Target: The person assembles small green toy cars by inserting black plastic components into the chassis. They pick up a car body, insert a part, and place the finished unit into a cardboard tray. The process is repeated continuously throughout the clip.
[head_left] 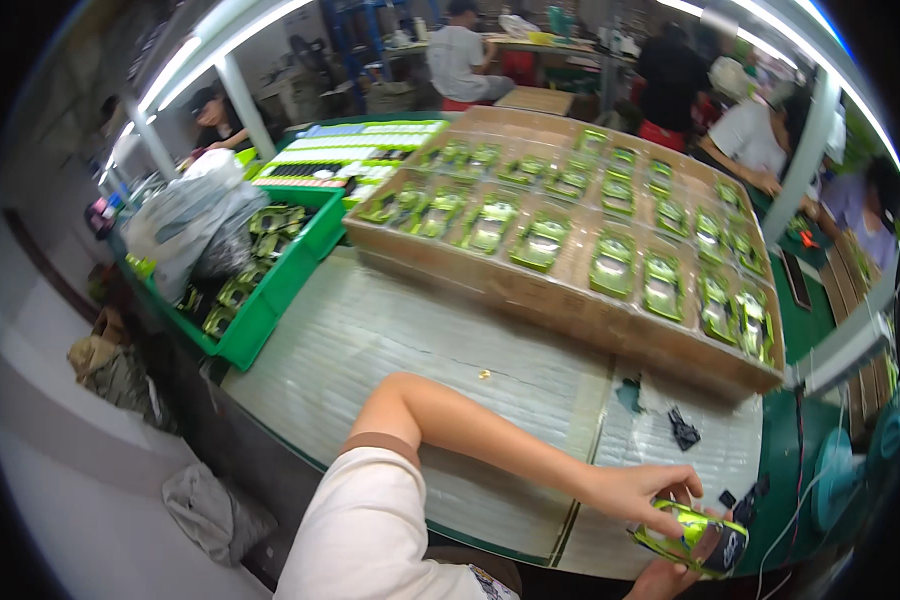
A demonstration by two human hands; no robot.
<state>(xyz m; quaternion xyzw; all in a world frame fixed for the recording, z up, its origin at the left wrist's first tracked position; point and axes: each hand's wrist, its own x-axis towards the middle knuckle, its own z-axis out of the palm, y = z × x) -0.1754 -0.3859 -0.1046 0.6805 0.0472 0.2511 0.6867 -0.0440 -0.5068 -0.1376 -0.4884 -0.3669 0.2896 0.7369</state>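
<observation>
Near the front right of the table, I hold a lime-green toy car body [692, 538] with a dark section at one end. My left hand [642, 492] reaches across from the left, its thumb and fingers closed around the car's upper side. From below, my right hand [662, 580] grips the same car; most of its fingers are hidden under it. Just beyond my hands, a crumpled black piece [683, 428] lies on the padded table covering [450, 340]. More small black parts [752, 498] lie to the right of the car.
A wide cardboard tray [550, 290] with rows of green car bodies spans the far side. At left stands a green crate [253, 335] with more car parts and a plastic bag [195, 215]. A teal fan [838, 478] and a cable are at right. Other people sit beyond.
</observation>
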